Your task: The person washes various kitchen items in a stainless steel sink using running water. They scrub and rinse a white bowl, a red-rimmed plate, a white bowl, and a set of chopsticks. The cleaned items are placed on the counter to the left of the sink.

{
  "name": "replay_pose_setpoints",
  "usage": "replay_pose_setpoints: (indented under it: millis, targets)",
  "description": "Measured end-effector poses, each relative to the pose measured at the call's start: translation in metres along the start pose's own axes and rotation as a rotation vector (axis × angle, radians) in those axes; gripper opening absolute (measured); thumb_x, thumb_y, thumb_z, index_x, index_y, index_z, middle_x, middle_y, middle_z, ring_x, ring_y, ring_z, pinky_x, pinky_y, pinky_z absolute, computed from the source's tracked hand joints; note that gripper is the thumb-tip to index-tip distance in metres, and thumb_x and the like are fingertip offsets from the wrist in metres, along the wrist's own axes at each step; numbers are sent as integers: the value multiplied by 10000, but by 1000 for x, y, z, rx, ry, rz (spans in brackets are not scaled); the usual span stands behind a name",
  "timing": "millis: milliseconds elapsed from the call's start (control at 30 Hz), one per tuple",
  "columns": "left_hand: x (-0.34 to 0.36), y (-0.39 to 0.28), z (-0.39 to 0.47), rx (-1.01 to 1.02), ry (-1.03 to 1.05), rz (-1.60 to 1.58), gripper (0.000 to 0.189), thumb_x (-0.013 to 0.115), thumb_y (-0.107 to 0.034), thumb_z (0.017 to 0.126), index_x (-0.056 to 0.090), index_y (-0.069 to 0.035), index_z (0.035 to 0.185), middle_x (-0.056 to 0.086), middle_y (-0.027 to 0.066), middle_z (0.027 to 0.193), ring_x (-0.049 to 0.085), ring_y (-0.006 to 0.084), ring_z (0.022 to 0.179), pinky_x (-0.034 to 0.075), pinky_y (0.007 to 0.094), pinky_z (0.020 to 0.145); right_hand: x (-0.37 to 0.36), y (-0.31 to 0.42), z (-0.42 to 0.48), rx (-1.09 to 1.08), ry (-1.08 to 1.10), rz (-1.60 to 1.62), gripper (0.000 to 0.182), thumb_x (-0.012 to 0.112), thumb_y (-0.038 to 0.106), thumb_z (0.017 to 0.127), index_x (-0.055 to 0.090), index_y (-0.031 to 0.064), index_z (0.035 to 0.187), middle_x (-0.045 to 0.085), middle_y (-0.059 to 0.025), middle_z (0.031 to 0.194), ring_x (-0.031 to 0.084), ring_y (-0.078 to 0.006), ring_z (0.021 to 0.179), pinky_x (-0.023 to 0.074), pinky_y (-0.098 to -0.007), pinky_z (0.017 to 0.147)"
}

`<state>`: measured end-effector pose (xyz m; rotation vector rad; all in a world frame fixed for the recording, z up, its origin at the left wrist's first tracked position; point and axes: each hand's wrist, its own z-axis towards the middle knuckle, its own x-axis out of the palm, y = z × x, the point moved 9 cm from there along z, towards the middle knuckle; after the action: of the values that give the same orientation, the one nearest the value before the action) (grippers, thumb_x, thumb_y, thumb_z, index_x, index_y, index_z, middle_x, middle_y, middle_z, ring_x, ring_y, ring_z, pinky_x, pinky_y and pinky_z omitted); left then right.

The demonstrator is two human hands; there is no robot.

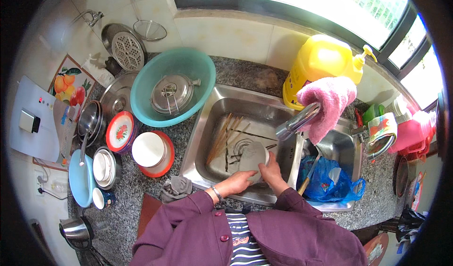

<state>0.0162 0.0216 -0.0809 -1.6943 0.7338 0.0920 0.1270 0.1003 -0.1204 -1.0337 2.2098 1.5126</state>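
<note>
A white bowl (253, 155) is tilted over the larger basin of the steel sink (201, 152). My right hand (273, 172) grips its right rim, and my left hand (236, 181) holds its near edge, the fingers partly hidden. Several wooden chopsticks (221, 138) lie on the basin floor, some light and some dark. Above the basin's right side hangs the chrome faucet (299, 120), with a pink cloth (329, 103) draped over it.
The smaller basin holds a blue plastic bag (325, 184) and a wooden-handled tool (309, 175). Behind the sink stands a yellow pump jug (315, 64). Leftward are a teal basin (208, 71) with a steel lid, stacked white bowls (148, 149), enamel plates (120, 131) and a grey rag (177, 188).
</note>
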Motion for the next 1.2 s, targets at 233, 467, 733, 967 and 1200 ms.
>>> replay_pose_setpoints:
  millis: [233, 467, 733, 967, 1200]
  targets:
    - [-18, 43, -7, -182, -90, -3, 454, 569, -226, 836, 484, -17, 1231, 551, 195, 1181, 537, 319, 1087, 424, 359, 907, -48, 40, -6, -90, -175, -510, 668, 631, 256, 736, 341, 111, 1319, 522, -249, 1020, 560, -416, 927, 467, -487, 776]
    - [-37, 96, -14, -437, -415, -462, 397, 515, -205, 895, 487, -3, 1236, 598, 73, 1029, 554, 148, 868, 441, 258, 741, -7, 2, 14, -131, -15, -272, 615, 599, 243, 775, 352, 92, 1319, 509, -274, 1109, 536, -450, 972, 463, -485, 796]
    - [-81, 73, -43, -589, -774, -718, 356, 415, -87, 914, 461, -22, 1261, 580, 83, 1119, 533, 202, 1023, 386, 273, 896, 70, -50, 15, 342, 493, 829, 523, 531, 215, 886, 310, 108, 1347, 502, -98, 1239, 541, -276, 1071, 491, -514, 819]
    - [-34, 144, -39, -560, -764, -1012, 369, 382, -10, 899, 440, -51, 1262, 548, 78, 1186, 560, 188, 1005, 468, 304, 828, 58, 16, 9, 260, 470, 1156, 494, 515, 73, 871, 331, 92, 1330, 490, -107, 1243, 501, -263, 1121, 450, -434, 920]
    - [-8, 37, 1, -333, -69, -1398, 355, 546, 31, 805, 486, 12, 1154, 591, 123, 1011, 616, 194, 884, 528, 269, 718, -13, 61, 11, -102, 67, 957, 438, 492, 7, 848, 409, 59, 1276, 503, -94, 1203, 502, -210, 1073, 402, -321, 922]
